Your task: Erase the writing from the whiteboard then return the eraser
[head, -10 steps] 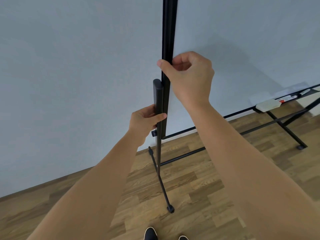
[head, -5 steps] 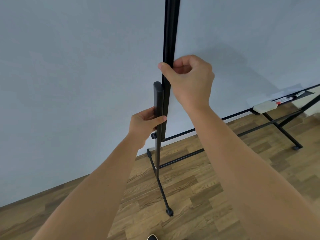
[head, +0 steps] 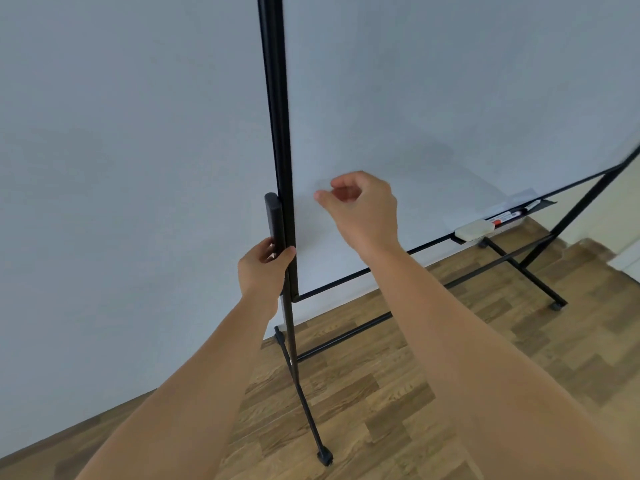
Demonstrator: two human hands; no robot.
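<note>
The left hand (head: 265,268) is wrapped around the black metal upright (head: 281,216) at the left edge of the tall white whiteboard (head: 398,109), fingers clamped on the post just below a short black block fixed to it. To its right, the right hand (head: 363,206) hangs free in front of the board's lower left area, fingers loosely curled with thumb and forefinger slightly apart, holding nothing. The white rectangular eraser (head: 473,229) lies flat at the near end of the narrow black tray (head: 543,204) along the board's bottom edge, its long axis running along the tray towards the red and black markers (head: 509,216) just beyond it.
</note>
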